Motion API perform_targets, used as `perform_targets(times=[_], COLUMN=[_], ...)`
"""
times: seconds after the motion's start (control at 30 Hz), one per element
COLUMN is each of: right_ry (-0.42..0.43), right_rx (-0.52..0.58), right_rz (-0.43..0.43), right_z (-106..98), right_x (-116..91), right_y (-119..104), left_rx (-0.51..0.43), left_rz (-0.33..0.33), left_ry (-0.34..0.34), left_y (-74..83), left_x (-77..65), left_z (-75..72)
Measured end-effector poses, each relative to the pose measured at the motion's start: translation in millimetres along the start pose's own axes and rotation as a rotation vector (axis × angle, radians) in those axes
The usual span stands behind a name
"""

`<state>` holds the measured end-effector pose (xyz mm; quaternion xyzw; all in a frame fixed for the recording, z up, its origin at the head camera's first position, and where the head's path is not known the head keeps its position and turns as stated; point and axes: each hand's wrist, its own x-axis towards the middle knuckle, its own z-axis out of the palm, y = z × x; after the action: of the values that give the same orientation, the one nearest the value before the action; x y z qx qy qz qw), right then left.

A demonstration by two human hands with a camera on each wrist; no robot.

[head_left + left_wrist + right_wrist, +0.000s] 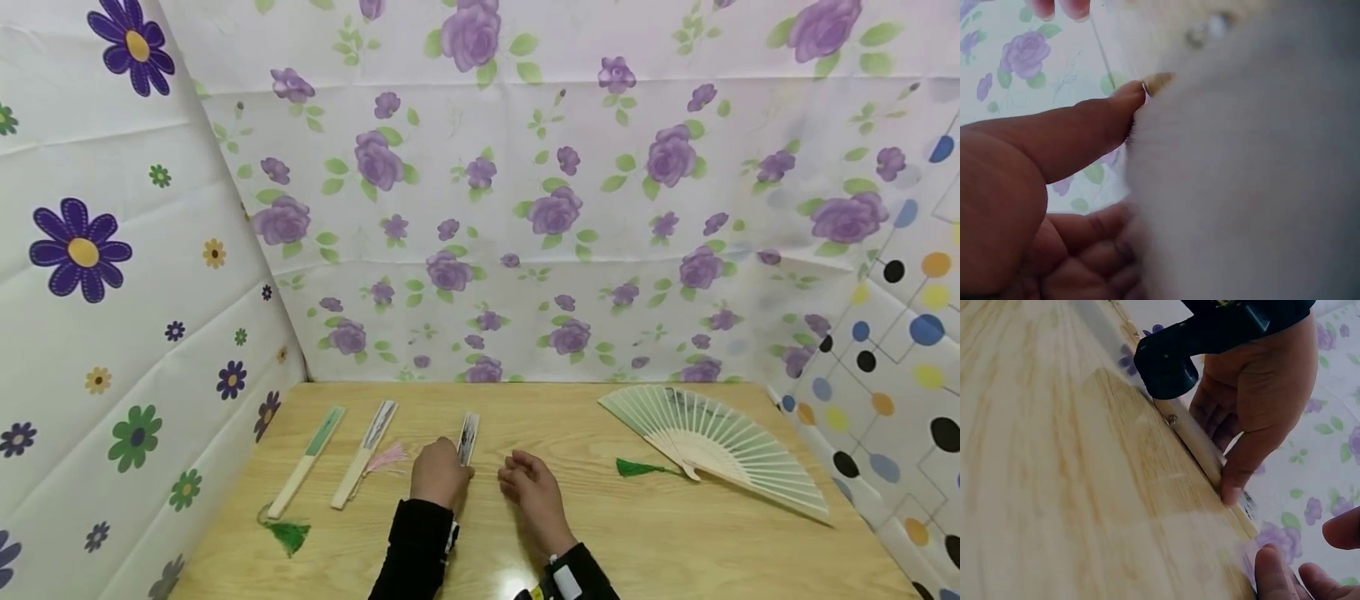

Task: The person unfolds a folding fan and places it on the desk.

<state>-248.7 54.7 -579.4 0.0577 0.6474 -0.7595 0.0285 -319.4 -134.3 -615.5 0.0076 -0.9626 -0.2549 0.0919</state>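
Head view: tassel (636, 468) lies between right hand (538, 498) and open fan (738, 442).

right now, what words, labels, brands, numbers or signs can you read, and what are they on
No readable words, labels, brands, numbers or signs.
Open fan: dark marks, too small to tell if any are writing.
Closed fan in the left hand: dark marks, likewise.
Pink-tasselled fan: dark marks, likewise.
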Motion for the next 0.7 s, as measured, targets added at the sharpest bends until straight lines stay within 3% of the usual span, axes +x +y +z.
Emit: perform_targets(times=[0.1, 0.23, 0.37, 0.47, 0.6, 0.7], right_ry=[0.002, -0.024, -0.028, -0.033, -0.077, -0.09], right_rx=[0.019, 0.038, -0.006, -0.079, -0.14, -0.147], right_rz=[0.013, 0.044, 0.014, -0.04, -0.091, -0.078], right_z=[3.7, 1.7, -4.8, -8.9, -13.2, -17.0], right_x=[1.9, 0.9, -6.7, -12.0, -14.9, -14.0], right_y=[0.4, -1.4, -24.2, -52.5, -80.3, -87.0], left_rx=[-0.079, -0.271, -0.638, -0.868, -0.965, -0.976], left_rz=[0.004, 0.022, 0.038, 0.03, 0.043, 0.038], left_ry=[-0.019, -0.129, -0.322, -0.411, -0.449, -0.481], left_y=[-5.5, -1.8, 32.1, 64.1, 90.2, 100.3], left_x=[1.1, -5.9, -23.4, -34.0, -38.3, -37.9], left_z=[-2.6, -17.1, -56.6, -86.5, -103.9, -105.9])
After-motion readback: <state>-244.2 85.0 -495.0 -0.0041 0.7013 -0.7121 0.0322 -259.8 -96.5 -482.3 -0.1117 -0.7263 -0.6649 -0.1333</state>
